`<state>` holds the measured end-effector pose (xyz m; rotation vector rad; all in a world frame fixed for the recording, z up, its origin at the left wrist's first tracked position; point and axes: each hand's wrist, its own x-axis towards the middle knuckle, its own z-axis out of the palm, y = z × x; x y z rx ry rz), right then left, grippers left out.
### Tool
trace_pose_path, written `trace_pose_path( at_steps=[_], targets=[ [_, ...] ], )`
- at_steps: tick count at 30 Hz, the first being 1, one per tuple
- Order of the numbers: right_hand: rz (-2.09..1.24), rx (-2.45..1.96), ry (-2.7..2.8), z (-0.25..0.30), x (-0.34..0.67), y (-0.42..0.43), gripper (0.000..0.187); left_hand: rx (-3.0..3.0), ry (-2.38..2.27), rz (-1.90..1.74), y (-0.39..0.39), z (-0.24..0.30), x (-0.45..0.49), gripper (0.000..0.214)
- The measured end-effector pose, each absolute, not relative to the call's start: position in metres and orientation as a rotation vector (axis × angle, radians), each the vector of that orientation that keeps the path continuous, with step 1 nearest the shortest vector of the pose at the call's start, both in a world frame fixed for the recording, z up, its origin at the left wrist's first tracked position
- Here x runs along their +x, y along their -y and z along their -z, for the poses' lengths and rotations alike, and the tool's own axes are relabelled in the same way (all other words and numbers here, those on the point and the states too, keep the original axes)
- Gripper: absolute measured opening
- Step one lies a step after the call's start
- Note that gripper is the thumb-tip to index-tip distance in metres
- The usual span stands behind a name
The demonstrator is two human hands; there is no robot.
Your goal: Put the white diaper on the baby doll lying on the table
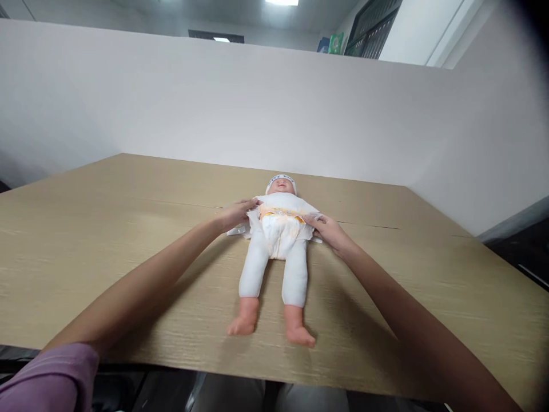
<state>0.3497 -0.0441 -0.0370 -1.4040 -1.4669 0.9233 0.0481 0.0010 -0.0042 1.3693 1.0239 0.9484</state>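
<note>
Doll (277,252) lies on its back near the middle of the wooden table (107,240), head toward the far wall, bare feet toward the near edge. Wide bare tabletop to both sides of it and between its feet and the near edge; a thin seam crosses the top just behind the doll. Diaper (281,226) sits around the doll's waist, its side flaps spread out on the table to either side. Left hand (235,214) reaches in from the left, arm nearly straight, fingers laid on the diaper's left flap at the doll's side; whether they pinch the flap or only press on it cannot be told. Right hand (328,232) comes in from the right, fingers flat on the right flap by the waistband, grip likewise not discernible. White partition wall (214,114) stands close behind the table's far edge; ceiling lights above it.
</note>
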Motion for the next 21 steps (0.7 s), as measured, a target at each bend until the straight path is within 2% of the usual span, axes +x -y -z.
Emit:
trace_pose_path(
  at_steps=[5, 10, 13, 17, 21],
  targets=[
    [-0.655, -1.510, 1.477, 0.049, 0.372, 0.071, 0.042, 1.532, -1.192, -1.052, 0.016, -0.019, 0.039, 0.041],
    [-0.168, -1.706, 1.767, 0.070, 0.387, 0.087, 0.035, 2.295, -1.030, -1.079, 0.041, -0.038, 0.074, 0.031],
    [-0.128, -1.742, 1.808, 0.076, 0.389, 0.085, 0.033, 2.624, -0.900, -0.892, 0.043, -0.036, 0.108, 0.033],
    [-0.192, -1.754, 1.801, 0.081, 0.392, 0.079, 0.033, 2.793, -0.951, -0.631, 0.038, -0.026, 0.133, 0.044],
    [-0.290, -1.766, 1.775, 0.082, 0.396, 0.077, 0.036, 2.824, -0.997, -0.580, 0.035, -0.021, 0.134, 0.042]
  ],
)
